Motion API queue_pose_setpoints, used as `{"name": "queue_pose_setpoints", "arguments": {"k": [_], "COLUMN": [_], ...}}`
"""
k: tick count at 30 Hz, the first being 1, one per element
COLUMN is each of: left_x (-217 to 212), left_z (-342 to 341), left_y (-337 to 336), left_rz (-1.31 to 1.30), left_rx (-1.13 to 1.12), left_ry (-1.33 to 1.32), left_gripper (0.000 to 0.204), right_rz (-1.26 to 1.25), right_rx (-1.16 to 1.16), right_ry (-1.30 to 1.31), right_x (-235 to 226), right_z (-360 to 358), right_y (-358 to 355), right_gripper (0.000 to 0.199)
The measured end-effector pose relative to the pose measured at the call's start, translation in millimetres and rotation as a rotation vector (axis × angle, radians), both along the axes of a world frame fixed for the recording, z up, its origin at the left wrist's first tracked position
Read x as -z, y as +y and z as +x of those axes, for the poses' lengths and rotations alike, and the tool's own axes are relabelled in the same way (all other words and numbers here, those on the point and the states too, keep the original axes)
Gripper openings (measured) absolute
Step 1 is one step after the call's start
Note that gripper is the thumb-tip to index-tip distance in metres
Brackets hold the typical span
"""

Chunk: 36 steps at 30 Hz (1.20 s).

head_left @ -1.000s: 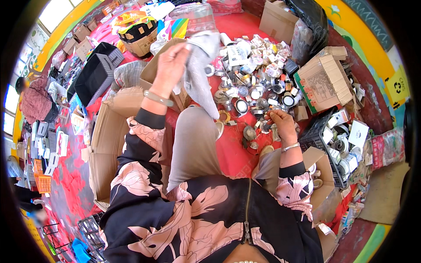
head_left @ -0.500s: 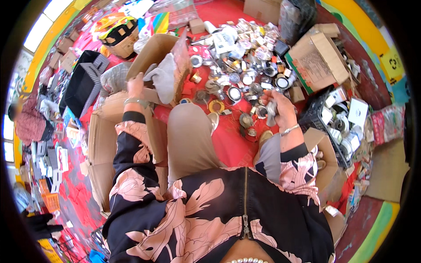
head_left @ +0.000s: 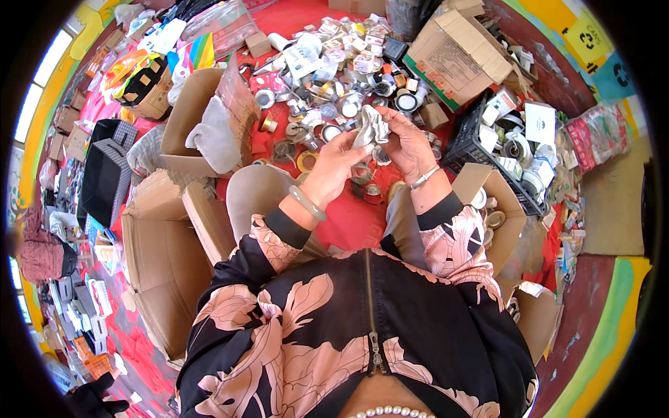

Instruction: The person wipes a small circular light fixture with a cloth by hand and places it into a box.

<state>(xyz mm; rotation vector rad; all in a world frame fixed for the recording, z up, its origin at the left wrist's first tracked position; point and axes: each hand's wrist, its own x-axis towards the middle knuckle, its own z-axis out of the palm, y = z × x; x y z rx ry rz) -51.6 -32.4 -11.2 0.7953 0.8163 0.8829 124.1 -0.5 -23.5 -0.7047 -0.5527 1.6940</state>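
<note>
Both my hands are raised in front of me over the pile and meet at a crumpled, soft grey-white piece (head_left: pixel 373 127); whether it is cloth or wrapping I cannot make out. My left hand (head_left: pixel 336 164) pinches its lower left side with thumb and fingers. Its right side is gripped by my right hand (head_left: pixel 408 145), fingers bent round it. Just beyond lies a heap of rolls, small tins and small boxes (head_left: pixel 331 90) on the red floor covering (head_left: pixel 348 219). Some rolls directly behind the hands are hidden.
An open cardboard box (head_left: pixel 167 258) stands by my left knee; another (head_left: pixel 185 118) behind it has a grey cloth (head_left: pixel 214 138) over its edge. To the right are a black crate (head_left: pixel 474 136) of rolls and a box (head_left: pixel 498 216) with rolls. Farther left stands a black bin (head_left: pixel 104 171).
My left hand has left the cardboard box and come across to the crumpled piece. My right hand, holding that piece, has moved inward and up. The view has shifted slightly.
</note>
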Motion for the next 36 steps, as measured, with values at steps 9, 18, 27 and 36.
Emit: {"name": "queue_pose_setpoints", "arguments": {"k": [9,18,27,36], "left_x": [3.8,-19.0,-62.0,-54.0], "left_z": [-26.0,-37.2,-73.1,-204.1], "left_y": [20.3,14.0,63.0,164.5], "left_rz": [0.029,0.126,0.502,0.461], "left_rx": [-0.101,-0.3,-0.138,-0.352], "left_ry": [-0.044,-0.03,0.449,0.264], "left_gripper": [0.012,0.02,0.012,0.018], "right_rz": [-0.095,-0.084,-0.126,-0.203], "right_rx": [0.511,0.628,0.357,0.261], "right_ry": [-0.151,-0.118,-0.439,-0.475], "right_x": [4.8,-5.1,3.1,-1.6], "right_z": [54.4,46.6,49.3,42.9], "right_y": [-10.7,-20.8,-16.7,-13.6], "right_gripper": [0.019,0.023,0.035,0.029]}}
